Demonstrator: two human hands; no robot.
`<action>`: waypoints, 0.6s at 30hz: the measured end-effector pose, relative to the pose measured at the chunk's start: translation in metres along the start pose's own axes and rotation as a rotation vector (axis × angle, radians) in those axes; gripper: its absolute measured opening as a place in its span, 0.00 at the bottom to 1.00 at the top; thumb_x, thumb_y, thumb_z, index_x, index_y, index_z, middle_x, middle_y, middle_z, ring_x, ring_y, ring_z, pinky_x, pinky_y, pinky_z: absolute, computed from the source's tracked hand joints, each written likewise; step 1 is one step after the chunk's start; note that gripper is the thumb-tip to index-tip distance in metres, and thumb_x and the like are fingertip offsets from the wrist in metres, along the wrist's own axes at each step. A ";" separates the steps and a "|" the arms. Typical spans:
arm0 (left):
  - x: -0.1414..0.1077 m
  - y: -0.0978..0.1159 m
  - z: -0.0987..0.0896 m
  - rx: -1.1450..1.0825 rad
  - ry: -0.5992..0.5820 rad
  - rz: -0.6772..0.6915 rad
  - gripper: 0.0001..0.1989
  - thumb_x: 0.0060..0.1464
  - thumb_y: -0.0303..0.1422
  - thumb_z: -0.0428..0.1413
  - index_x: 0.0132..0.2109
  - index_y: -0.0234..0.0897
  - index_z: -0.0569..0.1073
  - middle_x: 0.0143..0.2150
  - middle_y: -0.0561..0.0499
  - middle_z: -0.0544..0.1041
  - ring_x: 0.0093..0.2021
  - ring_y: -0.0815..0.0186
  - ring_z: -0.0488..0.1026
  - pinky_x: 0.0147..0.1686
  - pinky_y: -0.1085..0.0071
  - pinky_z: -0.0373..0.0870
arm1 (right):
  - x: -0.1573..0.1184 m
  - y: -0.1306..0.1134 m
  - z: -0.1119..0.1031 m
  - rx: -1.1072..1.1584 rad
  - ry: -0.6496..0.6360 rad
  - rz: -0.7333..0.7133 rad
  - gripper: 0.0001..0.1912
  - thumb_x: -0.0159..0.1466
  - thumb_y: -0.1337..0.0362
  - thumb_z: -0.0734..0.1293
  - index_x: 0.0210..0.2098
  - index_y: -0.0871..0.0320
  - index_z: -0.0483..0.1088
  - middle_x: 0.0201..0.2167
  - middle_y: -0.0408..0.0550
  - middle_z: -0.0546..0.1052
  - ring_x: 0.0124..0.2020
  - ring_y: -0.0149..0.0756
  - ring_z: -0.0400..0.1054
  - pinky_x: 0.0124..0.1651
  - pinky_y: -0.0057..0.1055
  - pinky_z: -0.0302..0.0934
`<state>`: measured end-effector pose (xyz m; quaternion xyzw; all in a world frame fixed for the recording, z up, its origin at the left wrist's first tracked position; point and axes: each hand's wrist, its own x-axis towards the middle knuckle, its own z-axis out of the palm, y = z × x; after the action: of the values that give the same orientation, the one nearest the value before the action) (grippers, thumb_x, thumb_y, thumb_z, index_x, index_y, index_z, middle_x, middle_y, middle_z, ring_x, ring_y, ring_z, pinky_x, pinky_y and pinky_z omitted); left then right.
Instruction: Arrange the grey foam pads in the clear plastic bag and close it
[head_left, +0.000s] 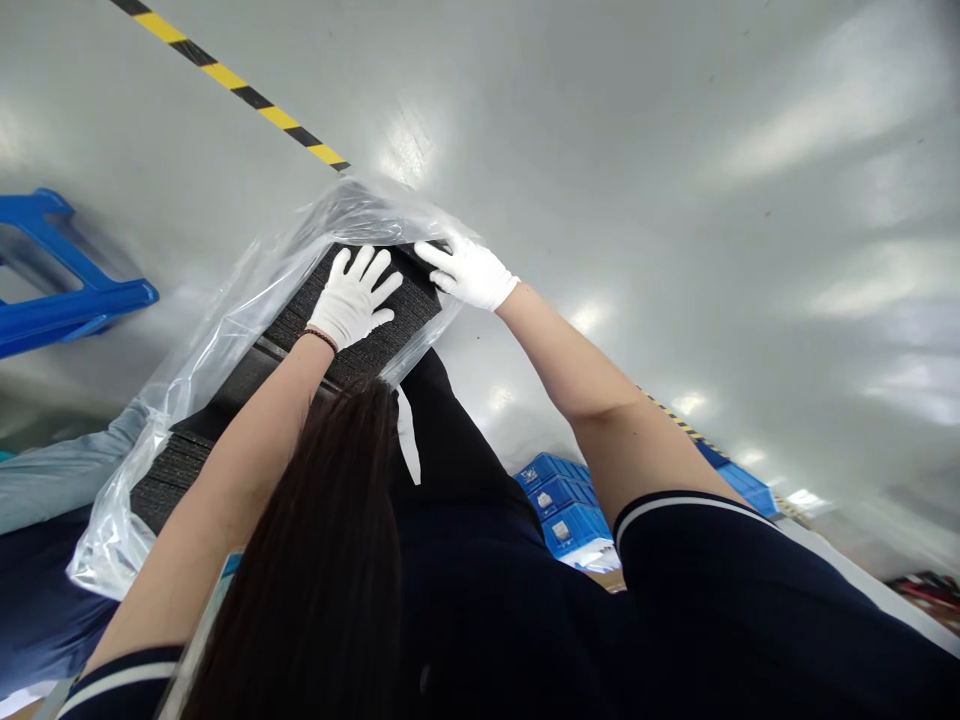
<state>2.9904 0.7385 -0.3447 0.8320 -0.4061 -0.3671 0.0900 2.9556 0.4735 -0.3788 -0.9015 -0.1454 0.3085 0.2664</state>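
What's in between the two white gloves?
Between the left hand and the right hand are tightly packed black pieces in a clear plastic bag, as the head view shows.

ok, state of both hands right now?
Left hand: open, fingers spread on the black stack.
Right hand: at the stack's corner; can't tell if gripping.

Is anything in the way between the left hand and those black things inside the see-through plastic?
Only its white glove. The left hand lies spread on the black pieces, and the clear plastic stands around them, not between. Nothing else visible blocks it.
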 end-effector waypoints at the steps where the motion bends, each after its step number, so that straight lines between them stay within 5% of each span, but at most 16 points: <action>1: 0.000 0.001 0.001 -0.008 -0.003 -0.007 0.31 0.68 0.47 0.48 0.74 0.49 0.58 0.79 0.46 0.46 0.78 0.44 0.37 0.73 0.41 0.33 | -0.001 -0.003 0.000 -0.013 -0.006 0.014 0.26 0.71 0.60 0.57 0.66 0.53 0.66 0.70 0.54 0.61 0.59 0.51 0.64 0.56 0.48 0.64; 4: -0.002 0.005 0.002 -0.038 -0.015 -0.047 0.32 0.67 0.48 0.48 0.75 0.50 0.56 0.79 0.47 0.45 0.78 0.45 0.36 0.72 0.40 0.31 | -0.003 -0.016 0.002 -0.031 -0.035 0.061 0.23 0.72 0.53 0.58 0.61 0.51 0.71 0.72 0.50 0.59 0.61 0.54 0.61 0.58 0.48 0.63; 9: -0.003 0.012 0.000 -0.066 -0.054 -0.118 0.35 0.66 0.51 0.48 0.76 0.53 0.52 0.79 0.49 0.44 0.78 0.45 0.33 0.72 0.38 0.29 | 0.001 -0.025 0.009 -0.018 -0.008 0.088 0.34 0.64 0.37 0.66 0.58 0.56 0.73 0.76 0.56 0.49 0.64 0.67 0.56 0.56 0.53 0.62; 13: -0.004 0.013 -0.001 -0.079 -0.049 -0.117 0.34 0.67 0.49 0.48 0.76 0.51 0.53 0.79 0.48 0.43 0.78 0.45 0.34 0.72 0.37 0.30 | 0.002 -0.019 0.004 0.018 -0.027 0.092 0.34 0.64 0.39 0.66 0.59 0.56 0.71 0.76 0.56 0.48 0.64 0.67 0.57 0.56 0.53 0.62; 18: -0.004 0.016 0.004 -0.080 -0.028 -0.133 0.34 0.67 0.48 0.48 0.76 0.51 0.53 0.79 0.48 0.45 0.78 0.43 0.35 0.71 0.36 0.31 | -0.001 -0.027 0.003 -0.004 0.018 0.129 0.32 0.66 0.53 0.64 0.68 0.57 0.63 0.73 0.59 0.55 0.65 0.66 0.56 0.61 0.60 0.58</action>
<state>2.9760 0.7317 -0.3382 0.8477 -0.3361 -0.3997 0.0928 2.9499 0.4965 -0.3649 -0.9123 -0.0850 0.3165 0.2457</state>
